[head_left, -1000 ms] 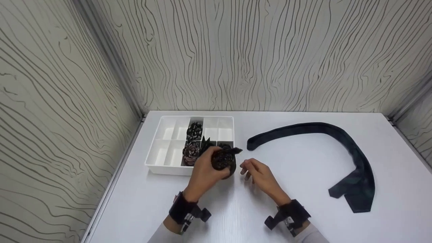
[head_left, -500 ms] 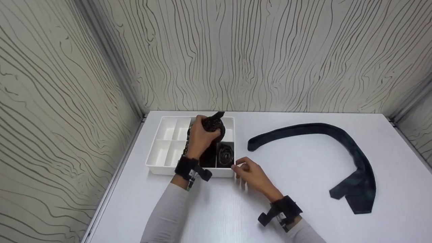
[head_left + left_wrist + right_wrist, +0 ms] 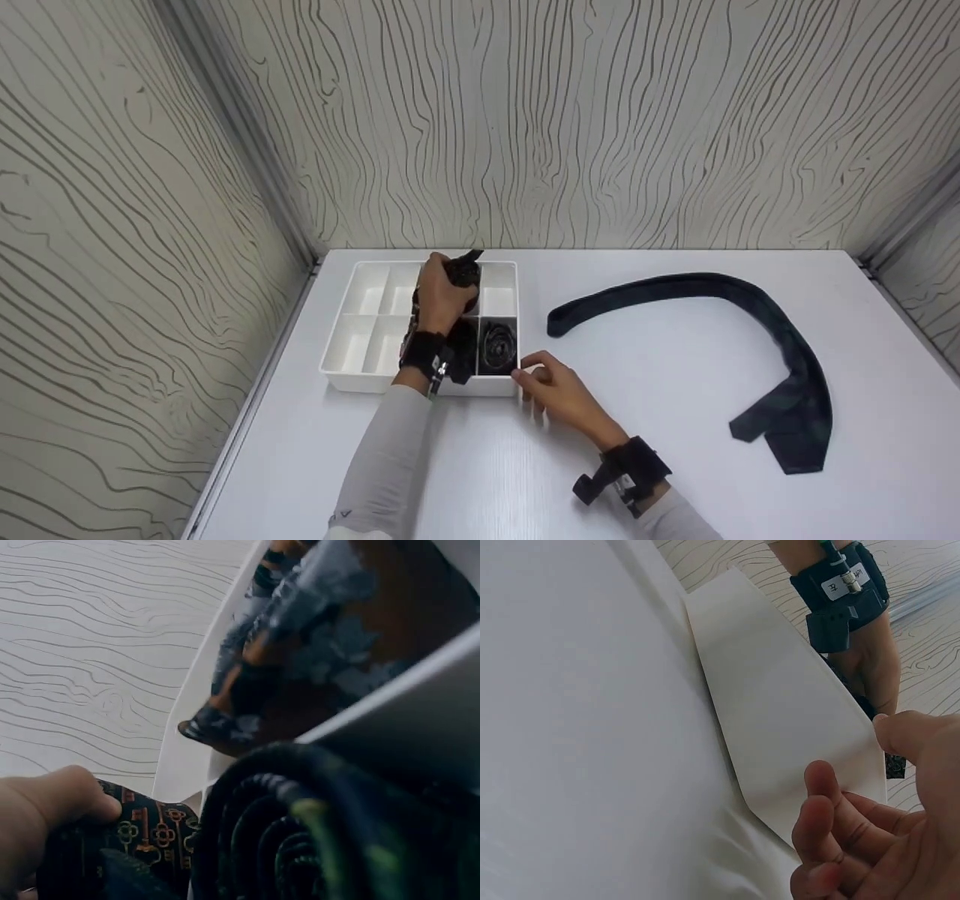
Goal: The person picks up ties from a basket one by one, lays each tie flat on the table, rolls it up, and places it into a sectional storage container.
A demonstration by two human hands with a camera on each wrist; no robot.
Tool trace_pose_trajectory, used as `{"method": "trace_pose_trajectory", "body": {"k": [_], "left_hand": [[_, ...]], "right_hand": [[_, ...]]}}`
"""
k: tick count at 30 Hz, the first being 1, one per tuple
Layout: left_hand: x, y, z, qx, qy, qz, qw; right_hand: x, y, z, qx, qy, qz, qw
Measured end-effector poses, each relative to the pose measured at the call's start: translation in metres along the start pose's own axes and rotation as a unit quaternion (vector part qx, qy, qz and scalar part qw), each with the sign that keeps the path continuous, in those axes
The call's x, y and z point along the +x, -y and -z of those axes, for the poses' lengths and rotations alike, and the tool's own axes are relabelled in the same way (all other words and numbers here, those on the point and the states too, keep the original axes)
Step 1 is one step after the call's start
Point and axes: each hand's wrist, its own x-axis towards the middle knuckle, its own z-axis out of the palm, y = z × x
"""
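My left hand [image 3: 441, 300] reaches over the white divided box [image 3: 352, 382] and grips a rolled necktie [image 3: 466, 277] at a back-row compartment. The left wrist view shows this necktie [image 3: 154, 832] is dark with a key pattern, fingers pressed on its side. Beside it sits a dark green-flecked roll [image 3: 300, 855], and across a divider a blue-and-brown floral necktie [image 3: 322, 645]. Another dark rolled necktie [image 3: 498, 346] fills the front right compartment. My right hand [image 3: 559, 390] touches the box's front right corner with the thumb, its fingers loosely bent beside the wall. My left arm hides part of the middle compartments.
A dark necktie [image 3: 814, 405] lies unrolled in a wide curve on the right of the white table [image 3: 637, 375]. Patterned panels [image 3: 525, 120] stand behind the table and at its sides. Bare compartments show at the box's left and back right.
My left hand has carried the rolled necktie from the box's front right to the back row, then leftward and lower. My right hand has come to the box's front right corner.
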Motion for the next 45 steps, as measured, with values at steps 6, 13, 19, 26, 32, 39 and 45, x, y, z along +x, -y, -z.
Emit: {"method": "trace_pose_trajectory", "body": {"k": [6, 13, 19, 26, 32, 39, 45], "left_hand": [[0.000, -0.002, -0.009, 0.025, 0.012, 0.013, 0.9995], [0.010, 0.022, -0.023, 0.057, -0.025, -0.003, 0.9980], [0.016, 0.035, -0.030, 0.074, -0.020, 0.010, 0.9970], [-0.002, -0.005, -0.010, 0.093, -0.014, 0.008, 0.9955], [0.000, -0.011, -0.014, 0.140, 0.013, 0.042, 0.9891], [0.004, -0.010, -0.023, 0.161, 0.023, 0.052, 0.9853], [0.007, -0.012, -0.020, 0.170, 0.068, 0.067, 0.9809]], "right_hand": [[0.000, 0.000, 0.000, 0.001, 0.006, 0.001, 1.0000], [0.000, 0.000, 0.001, 0.008, 0.015, 0.002, 0.9998], [-0.001, -0.001, 0.002, 0.013, 0.016, 0.002, 0.9998], [-0.001, 0.000, 0.002, 0.002, 0.017, 0.008, 0.9998], [-0.001, 0.000, 0.003, -0.003, 0.016, 0.011, 0.9998], [-0.002, -0.001, 0.004, -0.002, 0.023, 0.019, 0.9996], [-0.003, 0.000, 0.005, -0.006, 0.034, 0.026, 0.9991]]}}
